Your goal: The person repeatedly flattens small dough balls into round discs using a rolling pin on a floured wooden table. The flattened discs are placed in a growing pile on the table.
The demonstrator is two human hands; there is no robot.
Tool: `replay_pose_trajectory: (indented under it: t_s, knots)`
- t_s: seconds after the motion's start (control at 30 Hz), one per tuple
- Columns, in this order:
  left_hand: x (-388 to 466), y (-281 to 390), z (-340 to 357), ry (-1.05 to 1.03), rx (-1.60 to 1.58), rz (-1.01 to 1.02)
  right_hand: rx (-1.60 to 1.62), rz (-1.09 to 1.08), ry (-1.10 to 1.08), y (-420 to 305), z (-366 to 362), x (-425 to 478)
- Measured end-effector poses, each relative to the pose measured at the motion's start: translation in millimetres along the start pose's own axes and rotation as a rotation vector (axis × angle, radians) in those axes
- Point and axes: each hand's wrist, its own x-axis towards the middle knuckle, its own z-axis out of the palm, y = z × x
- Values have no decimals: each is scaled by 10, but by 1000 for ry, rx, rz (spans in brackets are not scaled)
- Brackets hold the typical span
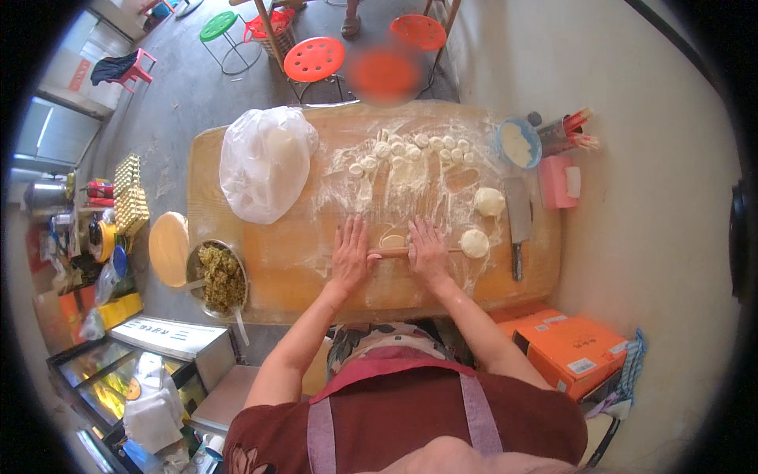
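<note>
My left hand [351, 255] and my right hand [427, 252] lie palm down on a thin wooden rolling pin [392, 253], fingers stretched forward over it. Just beyond the pin, between the hands, a small flattened piece of dough [392, 241] shows on the floured wooden table [284, 255]. The pin's right end reaches a round lump of dough [475, 243]. A second dough lump [490, 202] sits behind that one. Farther back, several small cut dough pieces [413, 153] lie in loose flour. My palms hide parts of the pin.
A cleaver [519, 207] lies at the right, near a blue bowl of flour [516, 144] and a pink box [558, 182]. A white plastic bag [266, 166] fills the back left. A metal bowl of chopped filling [220, 278] stands at the left edge. Stools [314, 59] stand beyond.
</note>
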Motion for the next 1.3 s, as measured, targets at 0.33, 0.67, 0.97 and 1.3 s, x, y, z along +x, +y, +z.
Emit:
replay_pose_trajectory:
  t_s: [0.33,0.67,0.97,1.3]
  knots:
    - [-424,211,-141,-67,36,-59,-43,71,-112,-168,-186,1]
    - [-506,47,195,28,68,-207,-141,35,-6,1,-162,472]
    - [-405,182,-30,-34,61,-287,-90,-14,47,42,-167,385]
    - [-162,154,-41,59,58,-234,-85,26,140,59,-193,332]
